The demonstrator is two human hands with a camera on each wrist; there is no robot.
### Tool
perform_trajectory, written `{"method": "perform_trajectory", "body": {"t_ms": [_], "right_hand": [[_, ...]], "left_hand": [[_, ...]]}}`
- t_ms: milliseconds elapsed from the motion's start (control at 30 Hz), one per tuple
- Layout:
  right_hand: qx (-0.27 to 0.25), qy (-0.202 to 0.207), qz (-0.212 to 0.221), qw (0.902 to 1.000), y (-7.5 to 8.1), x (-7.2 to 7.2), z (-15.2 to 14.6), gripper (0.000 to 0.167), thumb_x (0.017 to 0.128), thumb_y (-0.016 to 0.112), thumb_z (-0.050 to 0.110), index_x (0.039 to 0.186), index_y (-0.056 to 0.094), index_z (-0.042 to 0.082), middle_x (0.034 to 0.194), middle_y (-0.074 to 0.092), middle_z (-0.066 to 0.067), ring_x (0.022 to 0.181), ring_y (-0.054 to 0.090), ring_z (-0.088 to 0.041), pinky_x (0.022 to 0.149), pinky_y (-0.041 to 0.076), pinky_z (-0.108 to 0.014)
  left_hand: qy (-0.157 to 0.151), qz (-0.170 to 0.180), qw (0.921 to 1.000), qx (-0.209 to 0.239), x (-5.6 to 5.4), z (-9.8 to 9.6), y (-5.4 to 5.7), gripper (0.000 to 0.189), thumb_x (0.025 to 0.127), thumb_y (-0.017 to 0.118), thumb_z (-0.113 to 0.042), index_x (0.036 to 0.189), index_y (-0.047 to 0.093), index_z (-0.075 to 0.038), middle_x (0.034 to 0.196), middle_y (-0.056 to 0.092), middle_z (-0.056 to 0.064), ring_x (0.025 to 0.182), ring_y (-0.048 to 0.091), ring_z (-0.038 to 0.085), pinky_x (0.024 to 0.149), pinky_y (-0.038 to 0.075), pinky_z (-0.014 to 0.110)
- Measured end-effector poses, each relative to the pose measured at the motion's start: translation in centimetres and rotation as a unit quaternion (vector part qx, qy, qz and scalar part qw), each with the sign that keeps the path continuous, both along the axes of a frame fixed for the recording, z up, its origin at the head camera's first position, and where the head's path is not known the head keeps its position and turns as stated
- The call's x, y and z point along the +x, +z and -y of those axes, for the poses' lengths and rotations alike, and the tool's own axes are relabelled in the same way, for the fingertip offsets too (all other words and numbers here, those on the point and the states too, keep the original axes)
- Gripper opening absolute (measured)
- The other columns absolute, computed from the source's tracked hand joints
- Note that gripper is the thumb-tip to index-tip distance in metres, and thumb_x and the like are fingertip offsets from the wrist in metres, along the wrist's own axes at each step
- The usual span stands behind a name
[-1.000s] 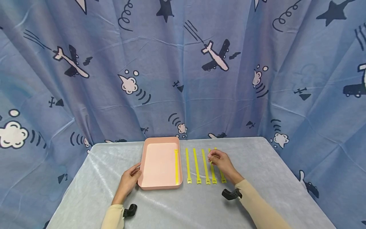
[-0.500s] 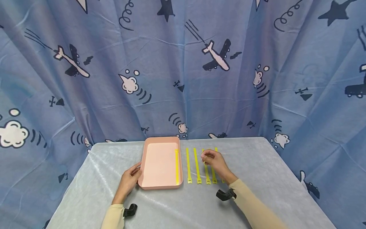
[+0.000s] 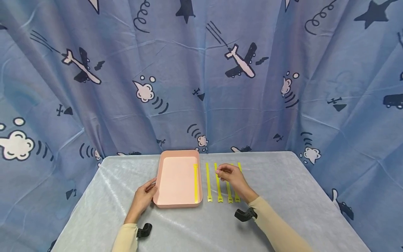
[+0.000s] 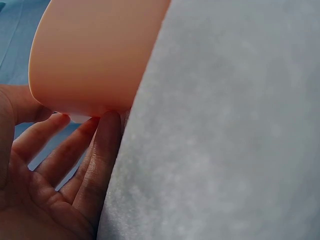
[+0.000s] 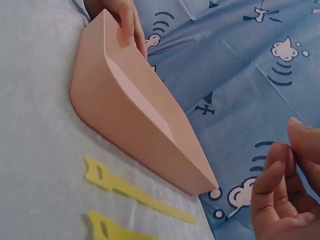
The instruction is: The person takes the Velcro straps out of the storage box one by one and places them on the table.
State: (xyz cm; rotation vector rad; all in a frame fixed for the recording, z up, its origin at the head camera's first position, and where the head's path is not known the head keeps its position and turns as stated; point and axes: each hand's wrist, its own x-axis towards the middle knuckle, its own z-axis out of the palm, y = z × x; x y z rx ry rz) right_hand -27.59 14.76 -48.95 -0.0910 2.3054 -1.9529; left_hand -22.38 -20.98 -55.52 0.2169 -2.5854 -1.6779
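A pink rectangular tray [image 3: 174, 182] lies on the table. My left hand [image 3: 141, 201] holds its left side near the front corner; in the left wrist view the fingers [image 4: 107, 135] meet the tray's outer wall. One yellow cable strap [image 3: 196, 185] lies lengthwise inside the tray along its right wall. My right hand [image 3: 234, 180] hovers over a row of several yellow straps [image 3: 209, 185] to the right of the tray. Its fingers are loosely bent with nothing between them in the right wrist view, and the hand and forearm cover parts of the row.
A pale grey cloth covers the table [image 3: 189, 231]. Behind it hangs a blue curtain [image 3: 176, 115] printed with planes and clouds. Each wrist carries a black camera mount [image 3: 245, 214]. A slotted strap head [image 5: 94, 171] shows beside the tray in the right wrist view.
My right hand has moved left along the row, from over the fourth strap to near the second. The straps and tray have stayed in place, and my left hand has kept its hold.
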Motion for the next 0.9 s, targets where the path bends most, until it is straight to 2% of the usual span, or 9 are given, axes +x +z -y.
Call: {"method": "perform_trajectory", "body": {"t_ms": [133,267,467,633,767,900], "right_hand": [[-0.006,0.000,0.003,1.0000,0.4,0.1,0.8,0.019,0.092,0.070,0.018,0.101,0.065,0.002,0.083,0.063,0.000,0.082,0.059,-0.023,0.076,0.053,-0.035],[0.000,0.009,0.007,0.9999,0.5,0.0,1.4,0.019,0.092,0.070,0.018,0.104,0.066,0.003,0.087,0.064,-0.001,0.085,0.061,-0.024,0.075,0.052,-0.031],[0.009,0.040,0.019,0.9990,0.6,-0.1,2.1,0.022,0.093,0.067,0.018,0.110,0.065,0.004,0.099,0.065,-0.005,0.089,0.063,-0.019,0.080,0.054,-0.035],[0.003,0.068,0.020,0.9975,0.9,0.0,2.6,0.031,0.093,0.067,0.021,0.118,0.062,0.002,0.111,0.065,-0.010,0.094,0.067,-0.017,0.080,0.055,-0.033],[0.003,0.085,0.017,0.9962,1.1,-0.1,3.2,0.034,0.092,0.070,0.024,0.120,0.062,0.006,0.121,0.064,-0.015,0.096,0.067,-0.017,0.081,0.056,-0.033],[0.011,0.108,0.011,0.9940,1.3,-0.3,3.7,0.037,0.092,0.069,0.021,0.125,0.060,0.005,0.128,0.061,-0.020,0.100,0.066,-0.016,0.087,0.056,-0.038]], "left_hand": [[-0.004,-0.002,1.0000,0.002,-0.1,0.1,0.0,0.044,0.099,0.057,-0.021,0.143,0.053,-0.014,0.133,0.062,0.020,0.121,0.062,0.032,0.093,0.054,0.040],[-0.004,-0.001,1.0000,0.006,-0.1,0.1,0.0,0.044,0.099,0.058,-0.022,0.143,0.053,-0.015,0.134,0.062,0.020,0.121,0.061,0.032,0.094,0.054,0.040],[-0.004,-0.002,1.0000,0.005,-0.1,0.1,-0.1,0.045,0.099,0.058,-0.021,0.143,0.053,-0.014,0.133,0.062,0.021,0.121,0.062,0.033,0.093,0.054,0.040],[0.000,-0.004,1.0000,0.003,-0.1,0.1,0.0,0.044,0.099,0.058,-0.021,0.142,0.054,-0.014,0.132,0.062,0.021,0.120,0.062,0.032,0.092,0.054,0.039],[0.002,-0.007,1.0000,-0.001,0.0,0.1,-0.1,0.043,0.099,0.058,-0.020,0.141,0.055,-0.013,0.131,0.063,0.021,0.119,0.063,0.033,0.089,0.055,0.036],[0.003,-0.010,0.9999,0.000,0.0,0.1,-0.1,0.043,0.098,0.058,-0.019,0.141,0.055,-0.013,0.130,0.064,0.021,0.118,0.064,0.032,0.086,0.056,0.032]]}}
